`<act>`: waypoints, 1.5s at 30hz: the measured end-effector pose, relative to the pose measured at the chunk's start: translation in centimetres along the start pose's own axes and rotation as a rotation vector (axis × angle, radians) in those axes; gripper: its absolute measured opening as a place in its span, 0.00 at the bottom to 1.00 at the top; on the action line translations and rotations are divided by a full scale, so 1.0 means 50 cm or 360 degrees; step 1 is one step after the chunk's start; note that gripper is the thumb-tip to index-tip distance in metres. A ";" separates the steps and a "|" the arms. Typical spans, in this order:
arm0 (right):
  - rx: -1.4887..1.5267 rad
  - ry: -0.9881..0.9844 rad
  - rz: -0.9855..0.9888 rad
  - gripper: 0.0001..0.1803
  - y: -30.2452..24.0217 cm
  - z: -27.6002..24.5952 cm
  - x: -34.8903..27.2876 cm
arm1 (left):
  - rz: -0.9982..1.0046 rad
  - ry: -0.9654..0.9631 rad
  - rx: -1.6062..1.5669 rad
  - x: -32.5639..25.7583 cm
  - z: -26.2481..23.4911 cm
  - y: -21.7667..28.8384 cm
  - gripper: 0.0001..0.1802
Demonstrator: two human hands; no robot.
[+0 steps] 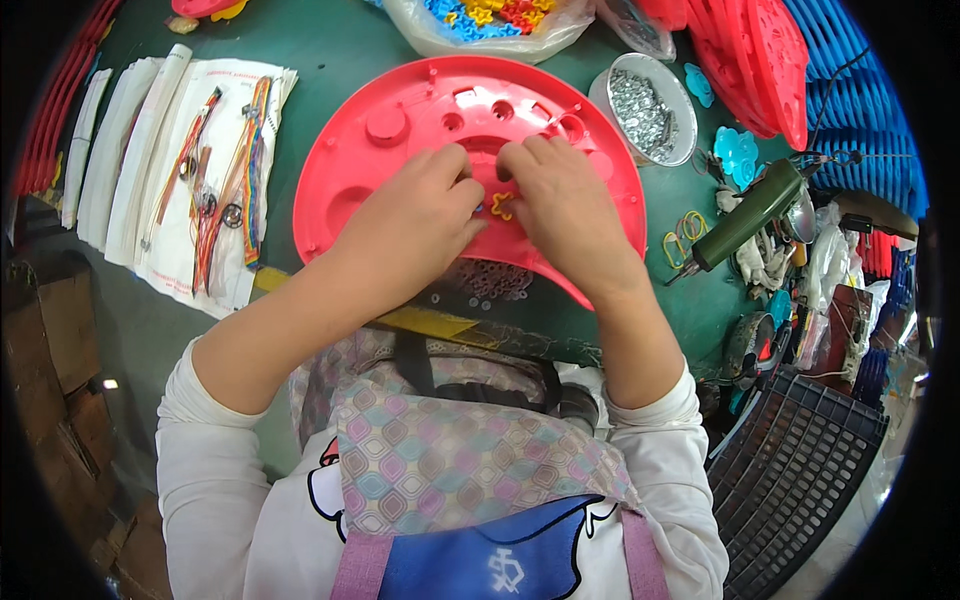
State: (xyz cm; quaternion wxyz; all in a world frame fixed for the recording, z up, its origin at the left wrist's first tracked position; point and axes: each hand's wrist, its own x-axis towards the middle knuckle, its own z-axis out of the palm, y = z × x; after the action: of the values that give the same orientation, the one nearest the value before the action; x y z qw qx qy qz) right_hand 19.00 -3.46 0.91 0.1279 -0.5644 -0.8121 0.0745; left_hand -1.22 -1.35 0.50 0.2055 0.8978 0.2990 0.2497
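Note:
A red moulded plastic panel (340, 150) with round recesses and pegs lies on the table in front of me. Both hands are over its middle, close together at a curved slot (486, 146). My left hand (425, 205) is closed, its fingers curled and pinched at the slot's left end. My right hand (560, 195) is closed as well, with fingertips bent down at the right end. Whatever the fingertips hold is hidden. A small yellow star-shaped piece (501, 206) shows between the hands, against the right hand's fingers; whether it is gripped I cannot make out.
Small washers (490, 279) lie by the table's front edge. A metal bowl of screws (645, 110) stands right of the panel, with a green electric screwdriver (750, 215) nearby. Wire bundles (205, 200) lie on white sheets at left. A bag of coloured stars (480, 20) sits behind.

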 end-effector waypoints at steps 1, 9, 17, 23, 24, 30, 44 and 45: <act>-0.0016 0.0043 -0.0062 0.09 0.003 -0.001 -0.005 | 0.0033 0.0093 -0.0019 -0.009 -0.008 0.010 0.08; 0.0127 -0.0021 -0.0751 0.12 -0.053 -0.007 -0.129 | 0.0044 -0.0163 0.0110 -0.184 0.045 0.056 0.07; -0.0198 -0.0084 -0.0846 0.13 -0.070 0.026 -0.156 | 0.0117 -0.0057 0.0115 -0.189 0.040 0.066 0.07; 0.0268 0.0075 -0.0663 0.13 -0.066 0.000 -0.128 | 0.0145 0.0276 -0.0246 -0.167 0.002 0.058 0.10; 0.0366 0.0098 -0.0578 0.14 -0.060 -0.003 -0.122 | 0.0145 0.0386 -0.0319 -0.154 -0.004 0.050 0.10; 0.1043 0.0061 0.0103 0.12 -0.024 -0.012 -0.087 | -0.0484 0.0264 -0.0636 -0.064 -0.057 0.005 0.07; 0.0806 0.0206 0.0158 0.09 0.004 0.029 -0.089 | -0.0143 -0.0008 0.0029 0.008 0.017 -0.045 0.06; 0.0834 0.0219 0.0157 0.08 0.006 0.031 -0.090 | -0.0141 -0.0007 0.0051 0.009 0.019 -0.046 0.07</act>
State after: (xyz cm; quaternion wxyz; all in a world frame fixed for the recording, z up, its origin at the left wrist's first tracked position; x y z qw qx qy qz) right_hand 20.28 -7.54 -1.20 0.3207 -0.5548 -0.7259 0.2497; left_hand -1.38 0.43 -1.30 0.2025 0.8874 0.3421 0.2335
